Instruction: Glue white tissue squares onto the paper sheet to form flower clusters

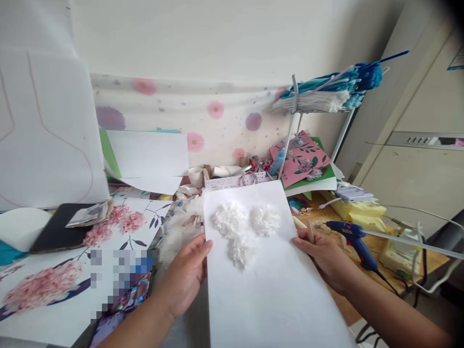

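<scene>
A large white sheet of paper (275, 285) is held up in front of me, tilted toward the camera. Three clusters of ruffled white paper petals (232, 220) sit on its upper half. My left hand (188, 270) grips the sheet's left edge, thumb on the front and fingers behind. At the right edge my right hand (322, 251) pinches the sheet the same way. A thin wooden stick (310, 231) also sticks up from between the right hand's fingers. The fingers behind the paper are partly hidden.
A blue glue gun (353, 237) lies right of my right hand, with cables beyond it. Pink-flower artwork (47, 285) and a dark tablet (60, 224) lie left. At the back are a paper cup (196, 177) and a rack of blue and white pipe cleaners (333, 92).
</scene>
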Available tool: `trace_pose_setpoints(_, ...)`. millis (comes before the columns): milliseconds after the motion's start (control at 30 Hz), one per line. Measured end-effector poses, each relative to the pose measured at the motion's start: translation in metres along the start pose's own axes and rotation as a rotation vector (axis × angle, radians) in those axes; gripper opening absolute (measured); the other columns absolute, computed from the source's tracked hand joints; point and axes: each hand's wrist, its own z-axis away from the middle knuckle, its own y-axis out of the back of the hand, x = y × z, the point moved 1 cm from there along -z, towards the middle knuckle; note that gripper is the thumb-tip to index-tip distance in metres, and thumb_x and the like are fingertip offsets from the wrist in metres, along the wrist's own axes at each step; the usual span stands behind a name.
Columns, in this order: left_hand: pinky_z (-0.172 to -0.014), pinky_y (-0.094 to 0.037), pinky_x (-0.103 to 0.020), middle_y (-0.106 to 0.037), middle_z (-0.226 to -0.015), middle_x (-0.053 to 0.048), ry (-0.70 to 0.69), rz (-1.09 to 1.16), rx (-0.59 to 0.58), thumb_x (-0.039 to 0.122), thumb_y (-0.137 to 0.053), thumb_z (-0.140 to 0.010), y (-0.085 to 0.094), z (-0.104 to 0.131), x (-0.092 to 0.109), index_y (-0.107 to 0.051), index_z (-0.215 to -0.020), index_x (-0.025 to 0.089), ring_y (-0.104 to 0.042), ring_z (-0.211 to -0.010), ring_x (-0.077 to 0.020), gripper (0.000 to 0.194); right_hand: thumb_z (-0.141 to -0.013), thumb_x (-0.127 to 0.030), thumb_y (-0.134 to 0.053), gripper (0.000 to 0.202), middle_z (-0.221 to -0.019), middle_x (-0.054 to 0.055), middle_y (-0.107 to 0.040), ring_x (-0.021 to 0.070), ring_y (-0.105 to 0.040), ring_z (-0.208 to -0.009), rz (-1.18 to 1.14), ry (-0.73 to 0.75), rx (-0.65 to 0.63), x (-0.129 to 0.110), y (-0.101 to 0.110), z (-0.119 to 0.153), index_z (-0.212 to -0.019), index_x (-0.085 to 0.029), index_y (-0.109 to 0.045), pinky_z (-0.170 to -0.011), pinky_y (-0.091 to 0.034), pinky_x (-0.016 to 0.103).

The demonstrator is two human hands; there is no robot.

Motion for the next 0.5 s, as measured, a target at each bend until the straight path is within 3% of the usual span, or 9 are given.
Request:
trace_pose_setpoints(133, -0.074, -0.053, -0.032, -0.071, -0.096, -0.006, -0.016, 0.069, 0.129, 0.024, -0.067, -0.076, 0.0, 0.0, -0.003, -0.059, -0.111, 0.016, -0.067, -0.086, -0.0222, 0.036, -0.073, -0.044, -0.064, 0.03, -0.06, -0.005, -0.053, 0.0068, -0.044, -0.045, -0.012, -0.005, -0.058, 0.008, -0.011, -0.002, -0.078, -0.019, -0.049, -0.043, -0.032, 0.019)
trace_pose_setpoints(267, -0.073, -0.054, -0.035, -0.07, -0.097, -0.009, 0.0, 0.065, 0.161, 0.025, -0.067, -0.076, 0.001, -0.002, -0.006, -0.057, -0.113, 0.015, -0.067, -0.086, -0.0246, 0.039, -0.075, -0.039, -0.062, 0.025, -0.049, -0.009, -0.04, 0.0032, -0.026, -0.037, 0.04, 0.013, -0.051, 0.015, -0.016, -0.011, -0.072, -0.018, -0.049, -0.037, -0.018, 0.018)
trace_pose_setpoints(400, -0.076, -0.054, -0.035, -0.066, -0.109, -0.01, -0.03, -0.026, 0.216, 0.023, -0.062, -0.078, 0.005, -0.007, -0.008, -0.05, -0.12, 0.018, -0.065, -0.094, -0.0245, 0.044, -0.077, -0.036, -0.059, 0.022, -0.05, -0.007, -0.044, 0.0048, -0.035, -0.039, 0.133, 0.058, -0.032, 0.017, -0.017, -0.028, -0.07, -0.018, -0.049, -0.039, -0.026, 0.017)
trace_pose_setpoints(500, -0.086, -0.05, -0.036, -0.055, -0.126, -0.011, -0.147, -0.294, 0.326, 0.025, -0.055, -0.082, 0.015, -0.011, -0.003, -0.042, -0.127, 0.021, -0.057, -0.11, -0.0238, 0.046, -0.085, -0.039, -0.05, 0.026, -0.051, -0.006, -0.047, 0.0062, -0.042, -0.04, 0.241, 0.141, -0.014, 0.018, -0.019, -0.044, -0.07, -0.018, -0.05, -0.04, -0.032, 0.018)
